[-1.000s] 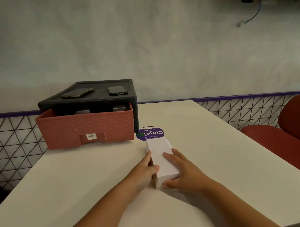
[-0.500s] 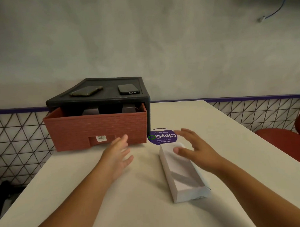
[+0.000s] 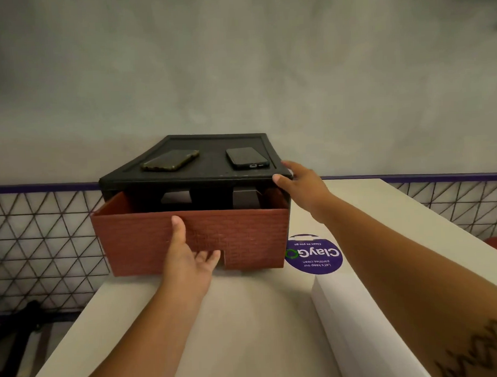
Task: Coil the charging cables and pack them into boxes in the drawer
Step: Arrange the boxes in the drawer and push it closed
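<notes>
textured reddish woven-look drawer [image 3: 243, 236], matt black plastic casing [image 3: 185, 178], smooth matt white box [image 3: 344, 312].

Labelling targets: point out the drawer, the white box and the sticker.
drawer [image 3: 243, 233]: head view, red front panel.
white box [image 3: 338, 300]: head view, top face.
sticker [image 3: 314, 259]: head view, purple middle.
</notes>
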A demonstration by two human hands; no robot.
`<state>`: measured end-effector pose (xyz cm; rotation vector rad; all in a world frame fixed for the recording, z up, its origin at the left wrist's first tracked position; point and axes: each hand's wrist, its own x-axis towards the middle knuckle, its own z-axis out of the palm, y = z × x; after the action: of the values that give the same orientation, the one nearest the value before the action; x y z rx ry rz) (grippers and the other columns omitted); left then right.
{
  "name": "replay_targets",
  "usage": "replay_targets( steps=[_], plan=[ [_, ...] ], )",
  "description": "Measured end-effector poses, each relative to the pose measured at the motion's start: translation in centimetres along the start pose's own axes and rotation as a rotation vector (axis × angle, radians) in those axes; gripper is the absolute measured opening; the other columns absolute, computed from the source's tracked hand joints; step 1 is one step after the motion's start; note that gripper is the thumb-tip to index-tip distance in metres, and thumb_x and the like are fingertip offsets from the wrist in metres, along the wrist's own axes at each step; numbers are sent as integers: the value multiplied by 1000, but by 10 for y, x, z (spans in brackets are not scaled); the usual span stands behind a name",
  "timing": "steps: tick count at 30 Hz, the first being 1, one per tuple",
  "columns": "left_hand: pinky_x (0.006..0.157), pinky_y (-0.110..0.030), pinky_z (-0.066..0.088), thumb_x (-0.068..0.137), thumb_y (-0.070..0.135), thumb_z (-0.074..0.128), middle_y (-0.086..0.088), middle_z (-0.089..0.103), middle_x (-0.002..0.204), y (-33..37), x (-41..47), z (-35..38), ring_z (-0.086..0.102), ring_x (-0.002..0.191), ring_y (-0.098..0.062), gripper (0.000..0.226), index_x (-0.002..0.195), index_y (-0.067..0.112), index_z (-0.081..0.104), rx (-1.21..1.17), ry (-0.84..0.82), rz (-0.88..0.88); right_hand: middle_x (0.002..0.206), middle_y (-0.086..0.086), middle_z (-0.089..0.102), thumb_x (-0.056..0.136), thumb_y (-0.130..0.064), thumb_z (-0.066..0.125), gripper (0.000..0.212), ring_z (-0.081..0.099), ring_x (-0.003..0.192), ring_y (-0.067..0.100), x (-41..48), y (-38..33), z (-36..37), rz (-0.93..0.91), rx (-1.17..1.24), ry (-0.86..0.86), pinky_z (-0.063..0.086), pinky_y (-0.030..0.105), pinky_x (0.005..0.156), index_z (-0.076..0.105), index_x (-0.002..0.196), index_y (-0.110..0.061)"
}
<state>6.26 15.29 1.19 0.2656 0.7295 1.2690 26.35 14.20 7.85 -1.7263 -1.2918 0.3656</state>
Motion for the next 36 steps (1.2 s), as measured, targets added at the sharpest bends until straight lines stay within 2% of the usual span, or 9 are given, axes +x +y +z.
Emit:
replay_targets(
  steps=[3,8,12,16,19,24,27,31,36],
  plan=[
    [109,-48,29,80,52,59,-11,29,151,-2,3,1,24,140,-28,80,145,16,26,-16,8,19,126,8,57,91,-23,58,40,58,101,20,14,2,9,63,130,-25,49,31,91,52,131,-25],
    [107,-47,33,81,50,57,-8,44,142,-5,-2,-3,36,134,-28,68,138,19,37,2,-14,38,106,3,59,89,-15,61,38,60,97,22,22,6,10,116,187,5,51,39,93,57,126,-24],
    [99,-45,40,74,52,60,-5,56,128,-4,-21,-16,50,121,-25,67,131,20,46,11,-26,53,114,7,60,88,-16,62,37,59,104,27,24,7,10,127,200,2,52,40,91,58,124,-25],
    [92,-42,44,72,49,61,-4,65,113,-2,-55,-29,61,102,-20,58,122,20,51,-13,-19,59,116,10,60,88,-15,63,37,57,106,29,22,4,9,143,224,-19,48,32,74,59,123,-26],
    [92,-42,47,72,48,63,-4,67,106,-3,-82,-37,63,96,-19,55,117,20,52,-26,6,63,118,11,60,88,-16,62,37,56,107,30,21,3,8,134,207,-15,46,32,73,59,124,-26],
    [77,-37,52,63,49,64,-7,68,104,-1,-125,-62,66,93,-21,62,115,17,56,-52,60,54,122,11,57,89,-17,61,37,54,101,26,21,1,11,115,165,27,47,30,79,58,126,-22],
    [67,-36,51,59,48,63,-7,67,93,-3,-151,-77,63,83,-19,73,122,11,54,-76,104,53,123,14,57,90,-18,61,38,51,93,23,22,1,11,79,107,54,46,27,71,57,127,-20],
    [56,-30,58,60,47,61,-6,67,87,-10,-170,-90,62,77,-18,74,123,9,53,-71,108,70,128,14,55,91,-22,59,40,54,101,26,18,1,12,44,1,60,48,33,85,54,130,-20],
    [67,-35,51,60,49,61,-6,69,91,-11,-172,-96,64,83,-18,69,119,14,54,-35,78,88,142,12,44,95,-32,50,53,44,127,33,1,4,11,10,-106,4,37,42,106,33,144,-27]
  ],
)
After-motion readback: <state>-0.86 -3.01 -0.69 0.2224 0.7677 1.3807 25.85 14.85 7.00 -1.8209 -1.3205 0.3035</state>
